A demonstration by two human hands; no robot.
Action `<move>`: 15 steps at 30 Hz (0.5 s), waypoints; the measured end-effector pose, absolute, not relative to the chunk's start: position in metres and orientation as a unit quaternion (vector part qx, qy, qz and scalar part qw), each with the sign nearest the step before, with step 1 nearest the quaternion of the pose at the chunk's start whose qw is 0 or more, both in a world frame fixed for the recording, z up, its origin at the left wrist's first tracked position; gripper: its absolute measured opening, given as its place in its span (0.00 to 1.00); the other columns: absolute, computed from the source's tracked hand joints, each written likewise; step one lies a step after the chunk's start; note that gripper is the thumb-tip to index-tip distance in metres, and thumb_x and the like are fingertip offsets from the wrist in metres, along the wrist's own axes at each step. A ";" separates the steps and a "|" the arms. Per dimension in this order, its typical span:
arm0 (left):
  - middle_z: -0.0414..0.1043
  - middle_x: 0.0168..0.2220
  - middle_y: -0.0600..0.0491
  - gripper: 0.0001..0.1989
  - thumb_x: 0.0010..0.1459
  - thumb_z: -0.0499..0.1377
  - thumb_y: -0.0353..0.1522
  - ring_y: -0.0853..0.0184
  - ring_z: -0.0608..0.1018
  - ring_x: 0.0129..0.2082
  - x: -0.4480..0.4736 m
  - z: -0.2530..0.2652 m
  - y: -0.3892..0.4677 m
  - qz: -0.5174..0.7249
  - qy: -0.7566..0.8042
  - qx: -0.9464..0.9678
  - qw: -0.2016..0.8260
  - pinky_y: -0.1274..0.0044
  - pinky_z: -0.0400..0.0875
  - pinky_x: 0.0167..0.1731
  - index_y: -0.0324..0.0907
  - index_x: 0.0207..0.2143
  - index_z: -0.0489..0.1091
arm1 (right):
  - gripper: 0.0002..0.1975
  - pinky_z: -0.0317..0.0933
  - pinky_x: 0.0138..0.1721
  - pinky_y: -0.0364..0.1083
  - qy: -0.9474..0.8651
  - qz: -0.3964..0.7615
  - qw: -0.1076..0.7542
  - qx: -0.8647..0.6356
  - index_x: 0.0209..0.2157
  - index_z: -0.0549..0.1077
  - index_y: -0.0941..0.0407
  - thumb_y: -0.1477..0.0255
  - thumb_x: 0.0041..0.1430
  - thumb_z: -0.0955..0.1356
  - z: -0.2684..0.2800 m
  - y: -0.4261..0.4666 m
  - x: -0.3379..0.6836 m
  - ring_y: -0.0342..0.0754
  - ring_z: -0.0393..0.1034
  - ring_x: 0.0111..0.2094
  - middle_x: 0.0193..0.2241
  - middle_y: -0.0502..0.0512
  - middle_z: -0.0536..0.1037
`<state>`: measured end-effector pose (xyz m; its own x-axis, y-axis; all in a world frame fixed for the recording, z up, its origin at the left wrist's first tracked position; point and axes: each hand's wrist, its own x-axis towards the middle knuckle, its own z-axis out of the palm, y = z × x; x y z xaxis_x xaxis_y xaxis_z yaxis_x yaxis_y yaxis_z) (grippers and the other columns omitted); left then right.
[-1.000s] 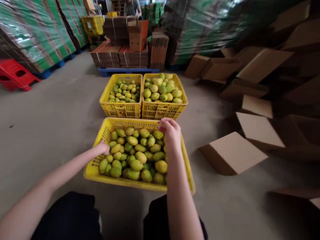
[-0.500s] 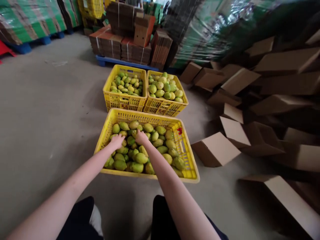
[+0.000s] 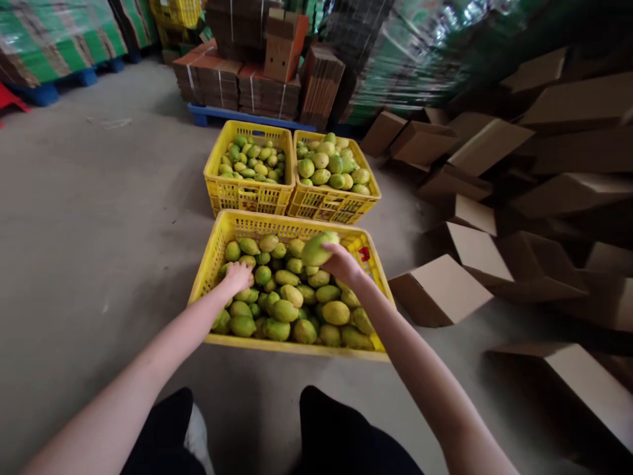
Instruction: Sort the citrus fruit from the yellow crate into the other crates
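Note:
A wide yellow crate (image 3: pixel 291 224) stands on the floor before me, holding many green-yellow lemons (image 3: pixel 284 311). My right hand (image 3: pixel 342 262) grips one large green lemon (image 3: pixel 316 249) and holds it above the others, toward the crate's right side. On the left of the same crate, my left hand (image 3: pixel 239 276) lies among the fruit with its fingers curled down round a lemon, which is mostly hidden by the hand.
Behind it, two deeper yellow crates, a left one (image 3: pixel 250 188) and a right one (image 3: pixel 329 210), also hold lemons. Loose cardboard boxes (image 3: pixel 442 290) pile up on the right. Bundled flat cartons (image 3: pixel 215 82) sit on a blue pallet (image 3: pixel 200 117) at the back.
My right hand has risen from the middle of the fruit and moved right, bringing up a large lemon. My left hand has stayed in nearly the same spot.

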<state>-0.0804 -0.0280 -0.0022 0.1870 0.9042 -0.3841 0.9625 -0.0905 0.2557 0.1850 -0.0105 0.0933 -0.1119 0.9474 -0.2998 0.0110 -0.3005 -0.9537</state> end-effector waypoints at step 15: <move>0.75 0.53 0.46 0.16 0.67 0.52 0.30 0.60 0.76 0.53 -0.068 0.026 -0.002 -0.069 0.553 0.824 0.107 0.72 0.69 0.52 0.40 0.53 0.72 | 0.09 0.76 0.27 0.49 0.105 0.687 0.577 -0.429 0.39 0.70 0.52 0.62 0.59 0.67 0.059 -0.050 0.201 0.51 0.77 0.27 0.27 0.51 0.78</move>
<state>-0.0680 -0.0017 0.0264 0.3794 0.8959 -0.2311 0.9252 -0.3661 0.0997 0.2011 -0.0497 0.0593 0.0339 0.7030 -0.7103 -0.8829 -0.3120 -0.3509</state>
